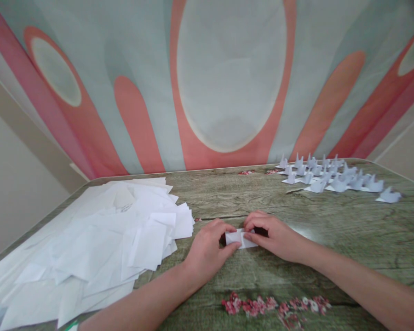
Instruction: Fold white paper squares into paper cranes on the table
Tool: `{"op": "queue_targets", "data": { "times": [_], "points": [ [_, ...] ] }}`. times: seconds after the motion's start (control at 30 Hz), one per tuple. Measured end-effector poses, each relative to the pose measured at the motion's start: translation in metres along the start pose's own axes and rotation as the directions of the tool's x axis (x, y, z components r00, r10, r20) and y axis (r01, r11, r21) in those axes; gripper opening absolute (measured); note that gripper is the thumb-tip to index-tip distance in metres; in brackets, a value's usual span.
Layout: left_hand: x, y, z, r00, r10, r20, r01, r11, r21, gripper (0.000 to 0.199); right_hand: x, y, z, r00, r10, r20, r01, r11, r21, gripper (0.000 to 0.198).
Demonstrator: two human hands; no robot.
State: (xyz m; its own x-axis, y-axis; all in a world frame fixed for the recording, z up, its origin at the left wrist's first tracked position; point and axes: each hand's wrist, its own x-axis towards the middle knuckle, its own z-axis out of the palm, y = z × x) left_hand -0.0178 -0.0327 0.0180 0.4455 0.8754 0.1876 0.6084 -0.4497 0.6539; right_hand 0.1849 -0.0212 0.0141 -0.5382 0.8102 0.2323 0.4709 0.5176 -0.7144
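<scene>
A small folded piece of white paper [240,238] is held between my two hands, low over the middle of the table. My left hand [212,246] pinches its left end, with the thumb at the near edge and the fingers at the far edge. At the right end, my right hand [271,234] grips the paper between thumb and fingertips. Parts of both ends are hidden by the fingers. White folded paper figures [340,183], with upright points like origami cranes, stand in rows at the far right.
A wide heap of loose white paper sheets [89,243] covers the table's left side. The wood-patterned tabletop [331,230] bears printed pink flowers [251,305] near the front. Behind the table's far edge rises a wall covering [227,92] with coral and grey-blue shapes.
</scene>
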Motion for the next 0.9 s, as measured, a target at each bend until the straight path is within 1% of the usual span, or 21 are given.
{"op": "queue_targets", "data": {
  "times": [0.07,0.13,0.2,0.3,0.43,0.53,0.67,0.9],
  "points": [
    [0.0,0.0,-0.001,1.0,-0.012,0.002,0.012,0.999,0.053,0.016,0.0,0.001,0.001,1.0,0.016,-0.012,-0.017,1.0,-0.013,0.01],
    [0.001,0.001,-0.002,1.0,-0.009,0.0,0.009,0.999,0.053,0.01,0.0,0.001,0.001,0.999,0.031,-0.023,-0.031,0.999,-0.021,0.011],
    [0.002,0.001,-0.003,1.0,0.017,-0.003,-0.017,1.0,0.002,0.006,-0.001,0.001,0.001,0.999,0.044,-0.028,-0.044,0.999,-0.021,0.012],
    [0.003,0.001,-0.004,0.998,0.052,-0.033,-0.056,0.99,-0.126,0.006,-0.001,-0.002,0.001,0.998,0.049,-0.026,-0.049,0.999,0.018,0.012],
    [0.002,0.003,-0.005,0.996,0.043,-0.076,-0.061,0.969,-0.24,0.009,-0.002,-0.007,-0.001,0.999,0.003,-0.045,0.002,0.992,0.122,0.012],
    [0.002,0.005,-0.005,0.996,0.031,-0.088,-0.055,0.958,-0.283,0.009,-0.003,-0.01,-0.001,0.996,-0.009,-0.089,0.024,0.985,0.171,0.011],
    [0.003,0.005,-0.005,0.995,0.005,-0.101,-0.039,0.943,-0.329,0.008,-0.004,-0.012,0.002,0.989,0.023,-0.143,0.008,0.978,0.211,0.012],
    [0.003,0.005,-0.003,0.993,-0.046,-0.109,0.006,0.94,-0.342,0.009,-0.004,-0.014,0.007,0.98,0.078,-0.184,-0.041,0.979,0.2,0.012]
  ]
}}
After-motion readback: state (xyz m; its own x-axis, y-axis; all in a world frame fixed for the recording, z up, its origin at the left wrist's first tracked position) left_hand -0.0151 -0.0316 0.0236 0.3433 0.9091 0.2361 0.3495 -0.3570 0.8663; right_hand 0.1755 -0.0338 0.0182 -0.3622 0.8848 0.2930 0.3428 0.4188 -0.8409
